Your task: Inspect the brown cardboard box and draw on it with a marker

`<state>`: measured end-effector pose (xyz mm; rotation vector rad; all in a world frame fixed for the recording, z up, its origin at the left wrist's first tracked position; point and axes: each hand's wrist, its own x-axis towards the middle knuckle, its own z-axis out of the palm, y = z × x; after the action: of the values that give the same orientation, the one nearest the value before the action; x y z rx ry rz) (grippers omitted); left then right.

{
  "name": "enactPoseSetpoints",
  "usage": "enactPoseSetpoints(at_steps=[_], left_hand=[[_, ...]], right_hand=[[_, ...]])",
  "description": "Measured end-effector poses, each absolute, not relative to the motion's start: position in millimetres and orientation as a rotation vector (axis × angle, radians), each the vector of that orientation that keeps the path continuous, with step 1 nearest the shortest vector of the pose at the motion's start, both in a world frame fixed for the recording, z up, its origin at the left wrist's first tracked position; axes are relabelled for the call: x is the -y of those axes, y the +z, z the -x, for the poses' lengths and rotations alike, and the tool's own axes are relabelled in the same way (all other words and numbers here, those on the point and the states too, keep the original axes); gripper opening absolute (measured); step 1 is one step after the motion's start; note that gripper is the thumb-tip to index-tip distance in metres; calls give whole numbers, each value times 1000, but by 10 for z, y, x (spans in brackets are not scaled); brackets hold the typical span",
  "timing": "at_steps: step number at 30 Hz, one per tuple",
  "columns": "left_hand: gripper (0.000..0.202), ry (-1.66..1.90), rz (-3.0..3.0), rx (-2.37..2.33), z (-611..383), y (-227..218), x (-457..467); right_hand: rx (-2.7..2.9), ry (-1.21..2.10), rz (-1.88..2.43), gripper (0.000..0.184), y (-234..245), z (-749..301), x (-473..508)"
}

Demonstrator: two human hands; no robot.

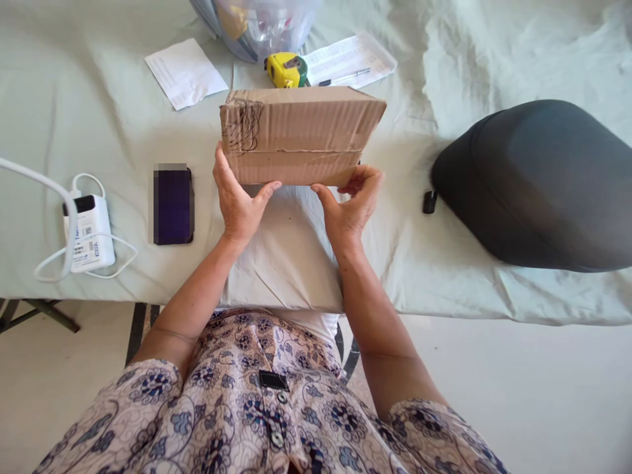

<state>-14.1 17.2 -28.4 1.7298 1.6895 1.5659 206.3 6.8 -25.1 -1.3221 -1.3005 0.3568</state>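
A brown cardboard box (pixel 301 128) is in front of me, tilted, with dark scribbled lines on its left side and a horizontal seam across the face toward me. My left hand (pixel 241 201) grips its lower left corner, thumb along the bottom edge and fingers up the left side. At the lower right corner, my right hand (pixel 351 203) holds it too, with the thumb at the bottom edge and the other fingers curled at the side. The box's far side and underside are hidden.
Behind the box are a yellow-green tape measure (pixel 286 70), papers (pixel 186 74) with a pen (pixel 344 77), and a clear plastic container (pixel 269 29). To the left lie a dark phone (pixel 172 205) and a white power bank (pixel 89 234) with cables. A large black rounded object (pixel 538 187) sits right, beside a small black cylinder (pixel 429 202).
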Motion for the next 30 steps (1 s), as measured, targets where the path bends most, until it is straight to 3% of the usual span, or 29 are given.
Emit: enactPoseSetpoints(at_steps=[5,8,12,17,22,30], left_hand=[[96,1550,-1642,-1616,324,-386,-281],[76,1571,-1618,-1638,362,-382,-290],[51,1600,-1583,-1712,337,-304,-257],[52,1638,-1478,-1798,320,-262,-264],[45,1717,-1509,-1779,281,-270,-267],[25,1918,-1613,-1528,213,-258,-252]], right_hand=[[1321,416,1262,23,-198,-2122,-105],[1327,470,1301,18,-173,-2153,-110],[1403,529,1418,24,-91,-2188,-79],[1518,525,1488,48,49,-2199,-24],[1370,404,1363,60,58,-2192,-30],[1382,383,1305,54,-47,-2314,-91]])
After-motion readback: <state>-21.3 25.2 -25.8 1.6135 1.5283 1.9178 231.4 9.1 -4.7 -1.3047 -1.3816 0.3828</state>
